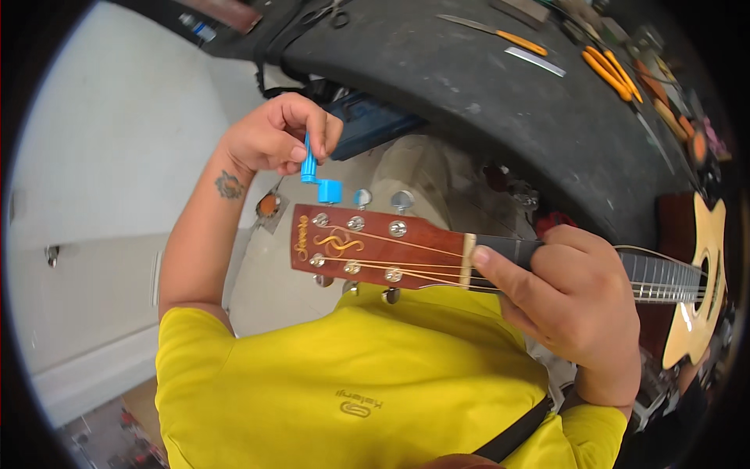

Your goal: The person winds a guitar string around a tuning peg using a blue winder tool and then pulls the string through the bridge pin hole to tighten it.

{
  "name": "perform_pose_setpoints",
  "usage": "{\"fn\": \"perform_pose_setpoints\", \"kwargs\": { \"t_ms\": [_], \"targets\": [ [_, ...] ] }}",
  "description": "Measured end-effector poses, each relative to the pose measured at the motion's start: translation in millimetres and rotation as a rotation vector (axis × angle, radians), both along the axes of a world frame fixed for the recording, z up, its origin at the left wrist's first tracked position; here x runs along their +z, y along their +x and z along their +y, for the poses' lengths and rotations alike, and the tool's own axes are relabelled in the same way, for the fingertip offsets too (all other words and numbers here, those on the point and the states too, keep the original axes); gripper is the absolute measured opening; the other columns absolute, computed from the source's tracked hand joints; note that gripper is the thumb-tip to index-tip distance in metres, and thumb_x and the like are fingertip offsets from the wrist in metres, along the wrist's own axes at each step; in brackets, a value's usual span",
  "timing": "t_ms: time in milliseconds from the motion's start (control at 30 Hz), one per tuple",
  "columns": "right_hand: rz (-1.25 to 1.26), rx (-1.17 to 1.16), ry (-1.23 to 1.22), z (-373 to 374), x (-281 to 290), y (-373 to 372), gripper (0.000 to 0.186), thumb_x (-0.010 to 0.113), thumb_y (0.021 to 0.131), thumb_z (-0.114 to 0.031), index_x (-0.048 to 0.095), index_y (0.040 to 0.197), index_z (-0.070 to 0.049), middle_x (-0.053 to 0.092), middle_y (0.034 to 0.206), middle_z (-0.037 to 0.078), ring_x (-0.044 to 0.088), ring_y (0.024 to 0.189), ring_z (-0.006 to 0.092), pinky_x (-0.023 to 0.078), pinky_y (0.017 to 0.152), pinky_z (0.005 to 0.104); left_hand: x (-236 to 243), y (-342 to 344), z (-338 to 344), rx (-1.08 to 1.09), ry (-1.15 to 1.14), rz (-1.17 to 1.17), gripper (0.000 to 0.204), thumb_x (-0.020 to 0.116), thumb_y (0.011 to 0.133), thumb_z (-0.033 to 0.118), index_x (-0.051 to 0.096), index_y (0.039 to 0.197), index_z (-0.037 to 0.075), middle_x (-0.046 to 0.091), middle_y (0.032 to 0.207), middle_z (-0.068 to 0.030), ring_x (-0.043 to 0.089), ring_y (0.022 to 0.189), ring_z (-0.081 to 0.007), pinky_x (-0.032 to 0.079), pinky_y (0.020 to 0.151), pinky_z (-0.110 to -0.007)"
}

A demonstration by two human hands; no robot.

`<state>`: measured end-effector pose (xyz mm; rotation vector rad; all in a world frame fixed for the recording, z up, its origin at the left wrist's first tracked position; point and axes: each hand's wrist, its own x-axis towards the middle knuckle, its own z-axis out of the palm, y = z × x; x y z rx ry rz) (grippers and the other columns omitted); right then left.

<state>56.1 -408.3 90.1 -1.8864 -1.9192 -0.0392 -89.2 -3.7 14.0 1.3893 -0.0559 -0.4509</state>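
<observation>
Head view: left fingers [316, 125] grip blue winder [330, 191]; right fingers [512, 280], hold unclear, curl beside guitar nut [467, 273].

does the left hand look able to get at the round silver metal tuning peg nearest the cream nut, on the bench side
Probably yes: nothing covers that round silver metal tuning peg, and the left hand is close by, though it now holds the blue plastic string winder.
</observation>
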Motion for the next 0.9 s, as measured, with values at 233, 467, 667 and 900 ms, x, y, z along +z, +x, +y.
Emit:
{"fn": "perform_pose_setpoints", "kwargs": {
  "t_ms": [233,467,667,900],
  "targets": [
    [0.009,0.035,0.003,0.4,-0.4,-0.6,0.058,0.082,0.061,-0.001,0.083,0.118,-0.009,0.036,0.068,0.003,0.048,0.059,0.0234,0.046,0.056,0.0384,-24.7,11.3,-6.3,-0.007,0.373,0.202,0.005,0.077,0.084,0.002,0.078,0.088,0.001,0.064,0.084,-0.0102,0.057,0.077,-0.0122,0.048,0.067,-0.026],
    [0.007,0.046,0.017,1.2,-4.1,-4.6,0.056,0.078,0.062,-0.004,0.083,0.118,-0.006,0.036,0.066,0.002,0.047,0.059,0.0214,0.041,0.052,0.0366,-23.5,13.2,-35.3,0.177,-0.079,0.091,0.015,0.086,0.086,0.011,0.078,0.093,0.000,0.063,0.083,-0.0092,0.052,0.063,-0.0081,0.038,0.047,-0.020],
    [0.004,0.034,0.012,1.7,-0.5,-5.6,0.058,0.080,0.060,-0.001,0.083,0.118,-0.007,0.036,0.066,0.002,0.047,0.059,0.0214,0.042,0.052,0.0371,-13.3,6.5,3.7,0.016,-0.169,0.012,0.021,0.089,0.082,0.010,0.077,0.094,-0.004,0.066,0.087,-0.0059,0.060,0.064,-0.0099,0.041,0.047,-0.022],
    [0.022,0.046,0.010,4.0,-3.0,-6.1,0.059,0.083,0.060,0.000,0.083,0.119,-0.007,0.036,0.066,0.002,0.046,0.058,0.0217,0.041,0.052,0.0364,-4.8,-0.4,19.5,-0.140,0.274,0.169,0.014,0.080,0.087,0.004,0.076,0.098,-0.005,0.065,0.086,-0.0073,0.053,0.057,-0.0083,0.040,0.044,-0.024]
  ]
}}
